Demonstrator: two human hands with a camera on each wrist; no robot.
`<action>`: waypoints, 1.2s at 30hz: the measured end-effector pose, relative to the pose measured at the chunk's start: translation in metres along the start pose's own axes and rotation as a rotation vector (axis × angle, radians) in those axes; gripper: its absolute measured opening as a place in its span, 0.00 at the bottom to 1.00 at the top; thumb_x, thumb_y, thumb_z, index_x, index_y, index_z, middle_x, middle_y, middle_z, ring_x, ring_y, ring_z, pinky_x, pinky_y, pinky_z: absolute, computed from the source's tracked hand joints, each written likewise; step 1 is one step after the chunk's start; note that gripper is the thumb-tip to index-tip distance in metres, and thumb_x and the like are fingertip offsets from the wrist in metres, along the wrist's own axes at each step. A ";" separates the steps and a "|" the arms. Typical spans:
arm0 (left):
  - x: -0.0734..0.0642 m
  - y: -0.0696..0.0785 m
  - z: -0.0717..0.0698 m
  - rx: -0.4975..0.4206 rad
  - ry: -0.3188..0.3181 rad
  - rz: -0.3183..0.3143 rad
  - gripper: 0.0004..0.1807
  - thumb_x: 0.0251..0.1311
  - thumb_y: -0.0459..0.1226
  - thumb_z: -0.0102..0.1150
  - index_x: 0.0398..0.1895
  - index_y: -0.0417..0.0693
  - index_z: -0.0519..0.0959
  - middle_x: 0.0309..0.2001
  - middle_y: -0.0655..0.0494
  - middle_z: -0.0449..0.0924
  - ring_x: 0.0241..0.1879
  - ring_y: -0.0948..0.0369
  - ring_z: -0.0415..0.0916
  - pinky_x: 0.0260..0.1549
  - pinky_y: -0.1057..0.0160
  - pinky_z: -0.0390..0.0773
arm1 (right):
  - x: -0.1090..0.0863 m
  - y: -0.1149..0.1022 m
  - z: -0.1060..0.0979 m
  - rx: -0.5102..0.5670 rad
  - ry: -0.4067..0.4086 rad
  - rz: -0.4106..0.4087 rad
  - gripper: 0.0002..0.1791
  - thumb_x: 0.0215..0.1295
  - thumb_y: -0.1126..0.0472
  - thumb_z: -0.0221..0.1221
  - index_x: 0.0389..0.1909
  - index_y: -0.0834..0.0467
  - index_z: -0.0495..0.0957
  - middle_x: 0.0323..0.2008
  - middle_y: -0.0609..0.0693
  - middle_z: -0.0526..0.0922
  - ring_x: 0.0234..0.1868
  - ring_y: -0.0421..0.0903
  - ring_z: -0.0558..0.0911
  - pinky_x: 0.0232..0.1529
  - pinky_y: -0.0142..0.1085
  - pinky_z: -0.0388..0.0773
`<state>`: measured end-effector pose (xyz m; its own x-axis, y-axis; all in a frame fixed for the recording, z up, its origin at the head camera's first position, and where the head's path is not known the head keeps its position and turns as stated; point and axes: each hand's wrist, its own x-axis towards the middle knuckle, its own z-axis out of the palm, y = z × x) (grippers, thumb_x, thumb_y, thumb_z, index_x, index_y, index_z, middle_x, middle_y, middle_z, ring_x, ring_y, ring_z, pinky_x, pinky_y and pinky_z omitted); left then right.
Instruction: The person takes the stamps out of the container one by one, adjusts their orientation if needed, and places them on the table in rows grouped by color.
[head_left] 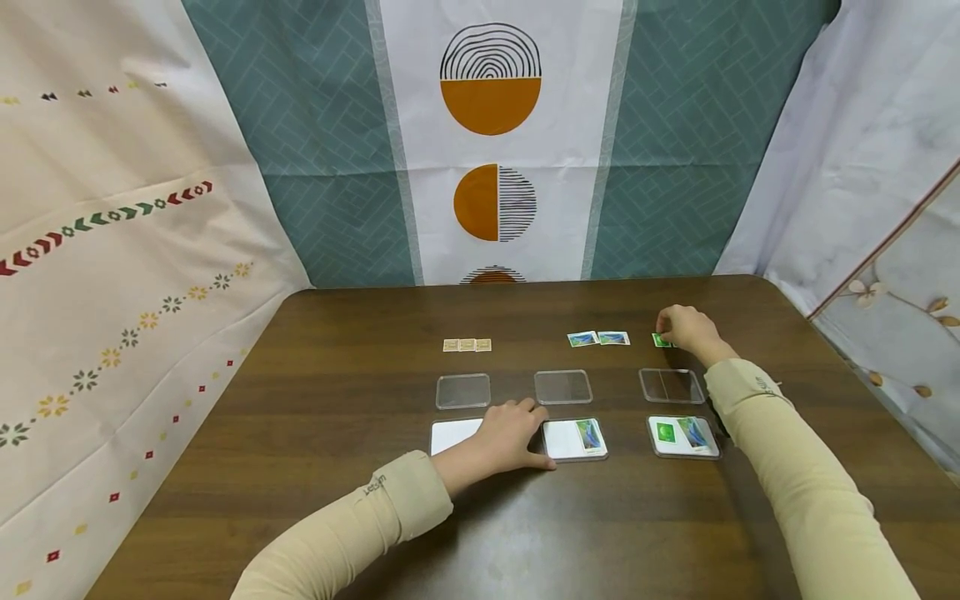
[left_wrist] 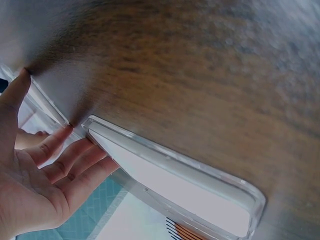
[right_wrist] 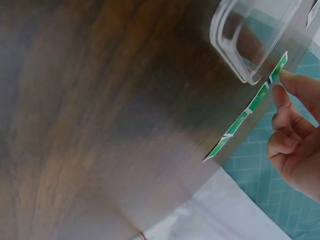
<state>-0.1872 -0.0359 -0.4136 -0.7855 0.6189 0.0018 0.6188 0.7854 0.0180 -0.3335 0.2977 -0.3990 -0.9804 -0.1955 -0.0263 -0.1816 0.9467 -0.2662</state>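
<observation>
Brown table (head_left: 375,350), clock read from the middle case, twelve toward the far edge. Middle case (head_left: 562,451), shallow and clear-rimmed, at centre: white inside, one blue-green picture piece (head_left: 589,434) toward three. Left case (head_left: 452,428), white inside, at nine, partly behind the left hand (head_left: 504,439); that hand's fingers are spread and loosely extended, thumb and forefinger touching the middle case, other fingertips at the left case. Right case (head_left: 681,450), at three: a green piece and a blue-green one laid in it. Three clear lids, each lying around twelve from its own case: left lid (head_left: 463,392), middle lid (head_left: 562,387), right lid (head_left: 672,386). Tan pieces (head_left: 467,345), three in a touching row, at ten. Blue picture pieces (head_left: 613,338), two side by side, just past twelve, beyond the middle lid. Green pieces (right_wrist: 237,124), four in a row in the right wrist view, between one and two, beyond the right lid. Right hand (head_left: 688,330), fingers bent, thumb and fingertips at the end green piece; whether it is pinched cannot be told. Beige sleeves (head_left: 795,467) on both arms.
</observation>
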 end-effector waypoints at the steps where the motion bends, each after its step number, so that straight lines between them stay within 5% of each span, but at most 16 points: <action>1: 0.000 0.000 0.000 0.000 -0.001 0.000 0.36 0.44 0.64 0.64 0.52 0.52 0.76 0.48 0.55 0.78 0.40 0.57 0.78 0.33 0.60 0.78 | 0.000 0.000 0.000 0.000 -0.001 0.001 0.03 0.55 0.69 0.61 0.28 0.62 0.76 0.35 0.62 0.80 0.32 0.56 0.77 0.32 0.51 0.73; 36: 0.002 -0.001 0.001 0.007 -0.015 0.001 0.37 0.45 0.65 0.63 0.53 0.52 0.75 0.49 0.55 0.78 0.41 0.56 0.78 0.34 0.59 0.78 | -0.007 -0.003 -0.013 -0.010 -0.019 -0.014 0.03 0.57 0.66 0.60 0.30 0.62 0.77 0.35 0.63 0.81 0.32 0.57 0.77 0.31 0.51 0.72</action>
<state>-0.1892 -0.0360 -0.4147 -0.7847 0.6197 -0.0130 0.6196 0.7848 0.0111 -0.3272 0.2992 -0.3855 -0.9761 -0.2134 -0.0414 -0.1960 0.9463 -0.2572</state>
